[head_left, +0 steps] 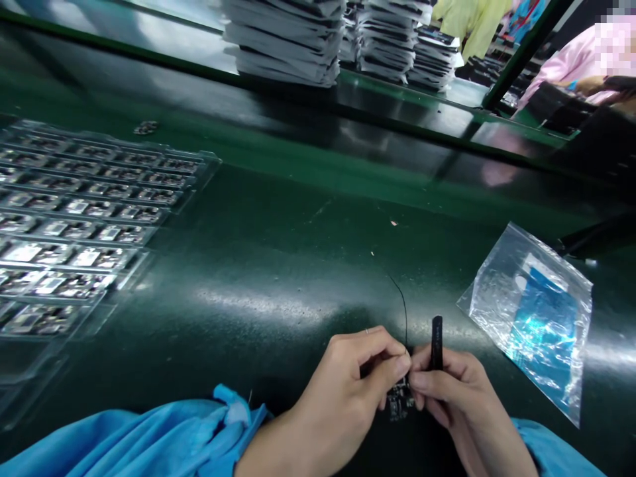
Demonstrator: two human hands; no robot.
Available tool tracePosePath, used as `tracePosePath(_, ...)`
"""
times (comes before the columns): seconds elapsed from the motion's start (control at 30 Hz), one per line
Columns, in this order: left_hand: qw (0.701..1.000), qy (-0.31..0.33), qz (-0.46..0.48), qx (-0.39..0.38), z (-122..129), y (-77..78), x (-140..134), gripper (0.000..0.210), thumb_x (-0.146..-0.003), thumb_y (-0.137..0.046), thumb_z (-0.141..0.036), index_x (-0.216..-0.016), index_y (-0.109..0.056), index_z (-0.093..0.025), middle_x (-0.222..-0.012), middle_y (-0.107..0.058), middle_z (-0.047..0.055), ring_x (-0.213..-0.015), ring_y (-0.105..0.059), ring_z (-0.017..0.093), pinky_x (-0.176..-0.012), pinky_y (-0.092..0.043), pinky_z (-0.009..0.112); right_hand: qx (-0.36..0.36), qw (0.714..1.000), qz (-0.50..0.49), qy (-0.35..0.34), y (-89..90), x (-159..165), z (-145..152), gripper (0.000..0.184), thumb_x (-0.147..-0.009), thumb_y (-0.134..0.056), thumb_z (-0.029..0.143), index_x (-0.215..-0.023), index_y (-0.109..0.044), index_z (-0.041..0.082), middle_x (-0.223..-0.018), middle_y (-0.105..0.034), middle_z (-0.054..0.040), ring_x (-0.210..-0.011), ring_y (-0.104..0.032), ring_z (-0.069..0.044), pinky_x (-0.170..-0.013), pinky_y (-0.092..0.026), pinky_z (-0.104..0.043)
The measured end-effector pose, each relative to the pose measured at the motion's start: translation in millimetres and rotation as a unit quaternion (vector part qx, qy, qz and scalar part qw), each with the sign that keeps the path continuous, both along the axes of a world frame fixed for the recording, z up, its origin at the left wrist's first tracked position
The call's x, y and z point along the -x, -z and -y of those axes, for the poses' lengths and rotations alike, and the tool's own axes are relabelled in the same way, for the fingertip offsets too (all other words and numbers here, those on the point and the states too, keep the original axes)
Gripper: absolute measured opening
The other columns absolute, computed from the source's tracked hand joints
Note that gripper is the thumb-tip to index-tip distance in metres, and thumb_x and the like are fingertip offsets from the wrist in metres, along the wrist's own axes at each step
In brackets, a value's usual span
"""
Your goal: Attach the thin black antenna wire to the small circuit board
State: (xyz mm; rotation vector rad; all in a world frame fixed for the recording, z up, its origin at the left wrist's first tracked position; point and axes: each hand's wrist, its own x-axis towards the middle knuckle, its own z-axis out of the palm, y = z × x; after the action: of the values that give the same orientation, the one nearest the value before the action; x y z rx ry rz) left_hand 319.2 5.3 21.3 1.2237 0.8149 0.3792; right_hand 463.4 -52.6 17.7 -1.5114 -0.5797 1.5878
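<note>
Toward the left edge of the bench [278, 265], clear plastic trays [84, 218] of small circuit modules lie flat in rows, within reach but well apart from the hands, likely a stock laid out to draw from. At the near edge, a little right of the middle, the left hand [348, 391] pinches its fingers [392, 364] on the top of a small circuit board [400, 399], which is held up off the bench between both hands, seemingly so that it sits steady and close under the eyes. A thin black wire [403, 308] rises from the pinch and curves back over the bench. The right hand [457, 391] meets the left at the board, its fingers closed on a slim black tool [436, 341] that stands upright. Near the right edge lies a clear zip bag [534, 315] with a blue sheet inside, apart from the hands. Along the far edge stand stacks of trays [288, 40], and another person's pink sleeve [561, 63] shows at the far right corner; nothing blocks the hands
</note>
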Motion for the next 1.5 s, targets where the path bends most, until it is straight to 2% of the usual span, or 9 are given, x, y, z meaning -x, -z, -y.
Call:
tracePosePath(0.5,0.999,0.001,-0.009,-0.05,-0.3,1.3,-0.4,0.024,-0.084,-0.045,-0.023,-0.066,-0.056,-0.014,-0.065,-0.05,0.0,-0.058,-0.043,0.01,-0.054,-0.034,0.024,0.016,1.0,-0.016,0.022,2.5,5.1,0.9,0.011,-0.066,-0.067,0.024,-0.061,-0.061,0.016,-0.049,-0.049,0.0027,-0.044,-0.03,-0.008,-0.042,-0.019,-0.02)
tracePosePath(0.77,0.999,0.0,0.015,0.041,-4.8,-0.5,-0.8,0.021,-0.082,-0.047,-0.029,-0.069,-0.055,-0.014,-0.062,-0.049,-0.001,-0.056,-0.044,0.011,-0.053,-0.035,0.024,-0.026,0.999,0.02,0.006,-1.2,4.5,3.9,0.012,-0.067,-0.068,0.024,-0.06,-0.063,0.016,-0.052,-0.049,0.0018,-0.046,-0.032,-0.008,-0.043,-0.018,-0.022)
tracePosePath(0.93,0.999,-0.009,0.024,0.021,-7.1,-1.5,1.3,0.017,-0.079,-0.05,-0.023,-0.065,-0.054,-0.013,-0.064,-0.047,-0.002,-0.059,-0.042,0.011,-0.056,-0.034,0.024,-0.025,1.0,-0.001,-0.002,-3.3,2.9,4.3,0.009,-0.067,-0.067,0.02,-0.059,-0.063,0.017,-0.052,-0.05,0.0021,-0.045,-0.031,-0.008,-0.042,-0.017,-0.022)
tracePosePath(1.1,0.998,0.018,0.016,0.052,-8.9,-2.6,2.5,0.019,-0.08,-0.049,-0.026,-0.067,-0.053,-0.014,-0.059,-0.046,-0.003,-0.056,-0.041,0.011,-0.053,-0.032,0.024,-0.019,1.0,-0.007,-0.005,-2.1,2.9,1.8,0.009,-0.066,-0.067,0.019,-0.058,-0.062,0.016,-0.05,-0.049,0.0026,-0.043,-0.03,-0.007,-0.042,-0.016,-0.022)
tracePosePath(1.37,1.0,0.013,0.006,0.027,-5.5,-1.6,1.3,0.02,-0.08,-0.047,-0.028,-0.067,-0.053,-0.014,-0.059,-0.045,-0.002,-0.055,-0.041,0.011,-0.053,-0.033,0.025,-0.023,1.0,-0.014,-0.001,-1.5,4.1,3.5,0.011,-0.068,-0.063,0.019,-0.058,-0.062,0.016,-0.051,-0.049,0.0022,-0.043,-0.03,-0.008,-0.041,-0.017,-0.022)
tracePosePath(1.5,1.0,0.011,-0.011,-0.019,-5.1,-2.0,-0.1,0.02,-0.081,-0.046,-0.024,-0.064,-0.051,-0.014,-0.058,-0.046,-0.002,-0.054,-0.041,0.01,-0.052,-0.033,0.023,-0.031,0.999,0.009,-0.01,-0.2,4.9,3.8,0.011,-0.069,-0.062,0.019,-0.058,-0.06,0.016,-0.051,-0.047,0.0026,-0.045,-0.03,-0.008,-0.041,-0.017,-0.022)
